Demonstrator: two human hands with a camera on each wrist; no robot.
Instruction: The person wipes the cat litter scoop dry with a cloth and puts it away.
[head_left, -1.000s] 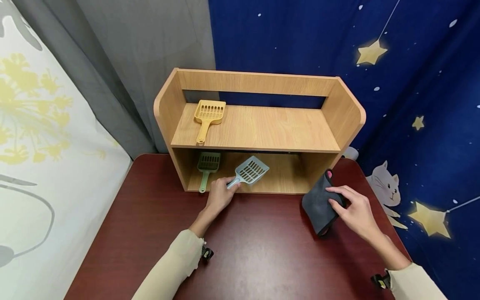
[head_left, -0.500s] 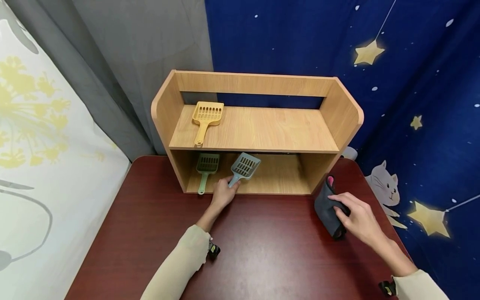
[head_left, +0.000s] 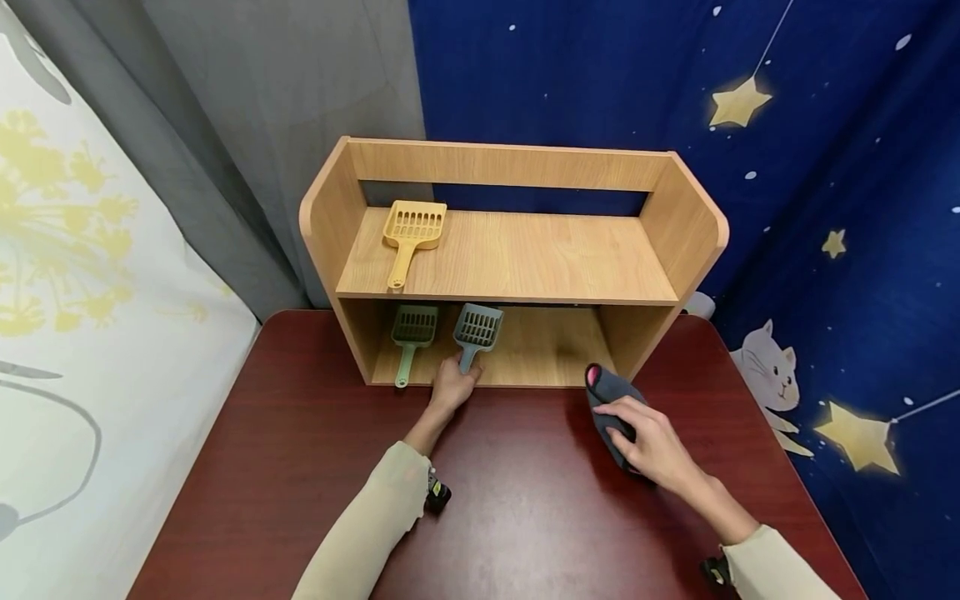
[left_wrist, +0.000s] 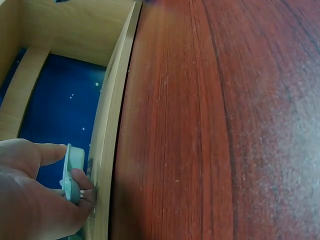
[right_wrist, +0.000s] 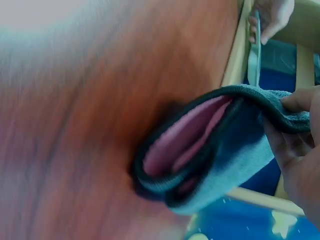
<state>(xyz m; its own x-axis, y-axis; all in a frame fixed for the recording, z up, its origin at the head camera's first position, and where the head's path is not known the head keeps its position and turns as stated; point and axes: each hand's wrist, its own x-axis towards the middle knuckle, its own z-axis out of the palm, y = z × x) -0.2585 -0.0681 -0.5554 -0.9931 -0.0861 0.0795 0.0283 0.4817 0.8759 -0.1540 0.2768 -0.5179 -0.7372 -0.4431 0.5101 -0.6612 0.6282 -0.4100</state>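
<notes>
At the front of the lower shelf my left hand (head_left: 453, 385) grips the handle of a pale blue cat litter scoop (head_left: 477, 325), slotted head pointing to the back. The left wrist view shows my thumb and fingers pinching its handle (left_wrist: 75, 159). Just left of it lies a green litter scoop (head_left: 406, 367), handle toward the front. A yellow litter scoop (head_left: 402, 262) lies above, on the upper shelf. My right hand (head_left: 648, 442) pinches a folded grey cloth (head_left: 607, 412) before the shelf's right part; the right wrist view shows its pink inside and dark edging (right_wrist: 240, 170).
The two-tier wooden shelf (head_left: 555, 254) stands at the back of the dark red table (head_left: 517, 508), with side panels and a rear rail. Grey and blue star-print curtains (head_left: 540, 75) hang behind it. A white patterned sheet (head_left: 150, 392) is at the left.
My left hand has turned the blue scoop from slanting right to nearly straight and shifted it left, beside the green one. My right hand with the cloth moved right, then left along the shelf front.
</notes>
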